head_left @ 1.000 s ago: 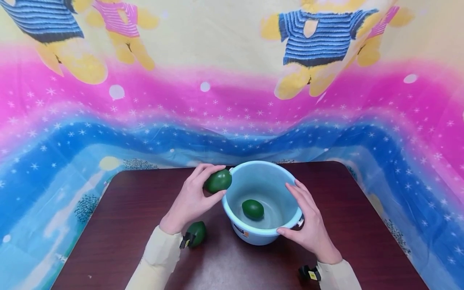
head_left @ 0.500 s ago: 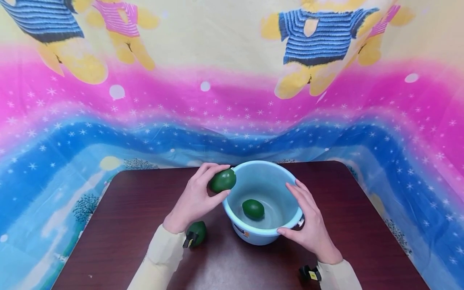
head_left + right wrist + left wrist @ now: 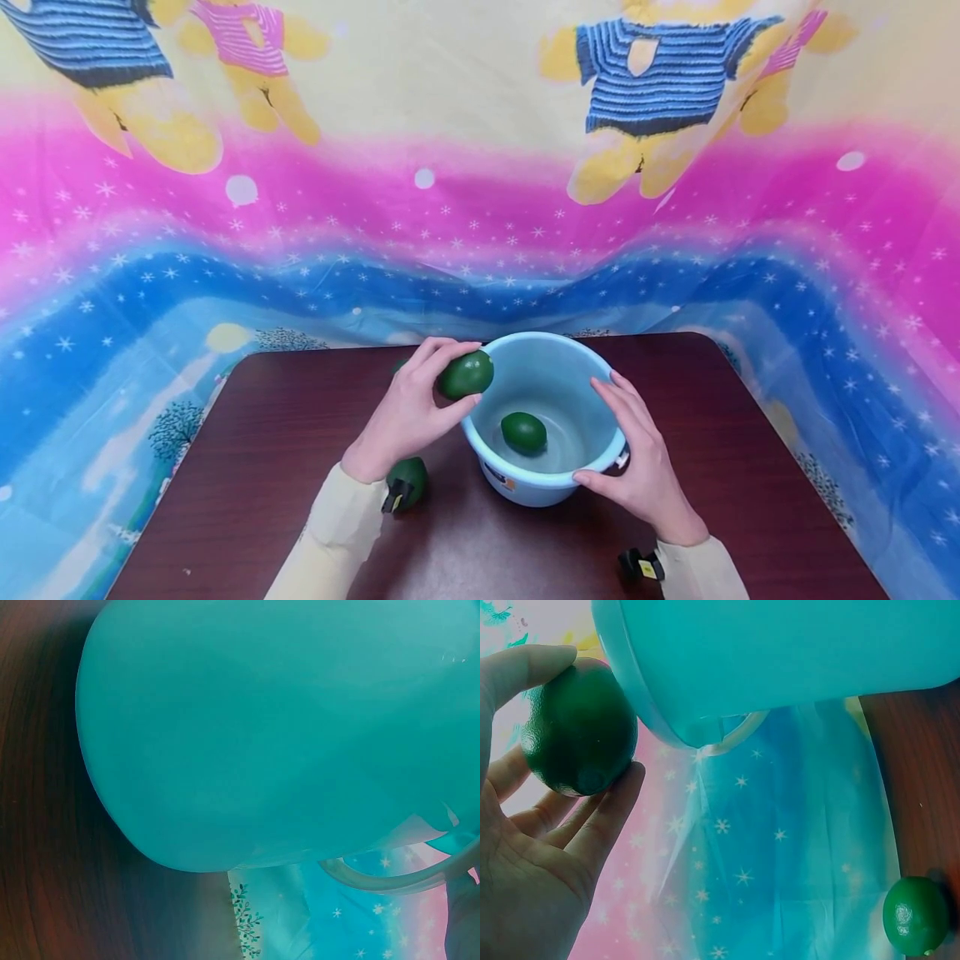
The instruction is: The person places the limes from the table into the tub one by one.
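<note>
My left hand (image 3: pixel 405 408) holds a dark green avocado (image 3: pixel 467 375) between thumb and fingers, at the left rim of a light blue bucket (image 3: pixel 517 478). In the left wrist view, the held avocado (image 3: pixel 581 727) is beside the bucket's rim (image 3: pixel 622 675). Inside the bucket, another avocado (image 3: pixel 523 433) lies on the bottom. My right hand (image 3: pixel 648 458) grips the bucket's right rim, thumb toward the front and fingers along the side. The right wrist view is mostly filled by the bucket's outer wall (image 3: pixel 270 735).
On the dark wooden table (image 3: pixel 285 467), an avocado (image 3: pixel 412 479) lies partly hidden by the left wrist. A green edge (image 3: pixel 398 365) shows behind the left hand. A patterned cloth (image 3: pixel 450 250) hangs behind the table. The bucket's handle (image 3: pixel 405 881) hangs at its side.
My left hand has shifted slightly right with the avocado, bringing it closer over the bucket's left rim. The green edge behind that hand has come into view. My right hand and the bucket stay put.
</note>
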Action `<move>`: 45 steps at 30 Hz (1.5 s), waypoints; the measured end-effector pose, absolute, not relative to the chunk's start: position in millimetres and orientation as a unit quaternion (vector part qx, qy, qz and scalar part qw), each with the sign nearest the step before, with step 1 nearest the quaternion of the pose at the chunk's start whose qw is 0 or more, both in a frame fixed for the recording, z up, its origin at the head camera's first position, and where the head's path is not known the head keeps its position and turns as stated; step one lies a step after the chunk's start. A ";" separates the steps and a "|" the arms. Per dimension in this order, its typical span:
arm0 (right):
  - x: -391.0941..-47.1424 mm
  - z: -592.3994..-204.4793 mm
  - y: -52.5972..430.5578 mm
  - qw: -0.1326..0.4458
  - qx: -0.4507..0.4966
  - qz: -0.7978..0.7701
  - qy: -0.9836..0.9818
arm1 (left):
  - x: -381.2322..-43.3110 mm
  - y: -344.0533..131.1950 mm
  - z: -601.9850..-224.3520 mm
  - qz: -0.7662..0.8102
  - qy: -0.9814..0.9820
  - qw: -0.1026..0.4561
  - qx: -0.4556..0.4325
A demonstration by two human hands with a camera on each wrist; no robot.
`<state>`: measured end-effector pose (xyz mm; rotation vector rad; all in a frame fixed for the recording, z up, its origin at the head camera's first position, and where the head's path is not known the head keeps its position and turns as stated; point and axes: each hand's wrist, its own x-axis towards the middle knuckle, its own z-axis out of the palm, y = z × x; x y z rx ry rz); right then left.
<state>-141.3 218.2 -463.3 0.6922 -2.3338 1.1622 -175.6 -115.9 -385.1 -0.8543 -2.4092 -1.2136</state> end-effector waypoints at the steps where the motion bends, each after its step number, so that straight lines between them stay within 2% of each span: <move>1: -141.3 -463.2 218.1 0.219 0.250 0.420 -0.844 | -175.8 -115.6 -385.0 -0.424 -0.841 0.155 -0.300; 45: -138.7 -459.9 216.0 0.207 0.227 0.408 -0.860 | -177.6 -92.6 -384.6 -0.400 -0.837 0.147 -0.344</move>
